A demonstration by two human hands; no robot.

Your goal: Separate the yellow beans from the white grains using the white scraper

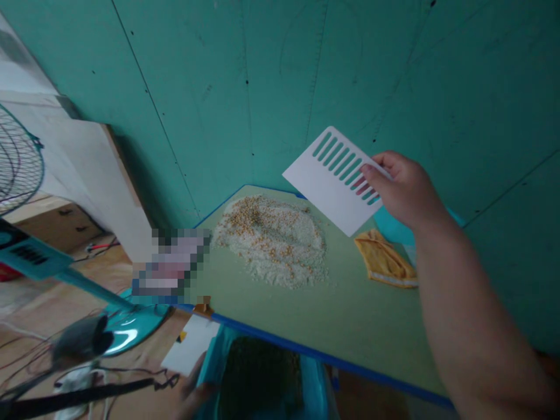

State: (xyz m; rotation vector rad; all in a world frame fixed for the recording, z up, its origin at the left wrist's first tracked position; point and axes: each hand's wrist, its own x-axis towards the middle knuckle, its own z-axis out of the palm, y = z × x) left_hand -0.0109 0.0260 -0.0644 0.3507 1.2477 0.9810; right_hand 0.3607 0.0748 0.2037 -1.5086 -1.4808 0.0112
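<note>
My right hand (400, 184) is closed on one end of a white slotted scraper (326, 184), thumb on the near face, and holds it up over the far right of the table. Below and left of it a pile of pale grains mixed with orange-yellow kernels (273, 242) is spread on the green tabletop (350, 326). A yellow cloth (385, 259) lies under my right forearm. Low in the view, my left hand (196, 391) is smeared by motion beside a blue tub (319, 385) with dark contents. Whether it touches the tub I cannot tell.
A pixelated flat object (172, 265) lies at the table's left edge. A fan with a teal stand (100, 289) and loose cables (118, 373) are on the left. A green wall (210, 87) rises behind the table. A dark blurred object (79, 341) juts in at lower left.
</note>
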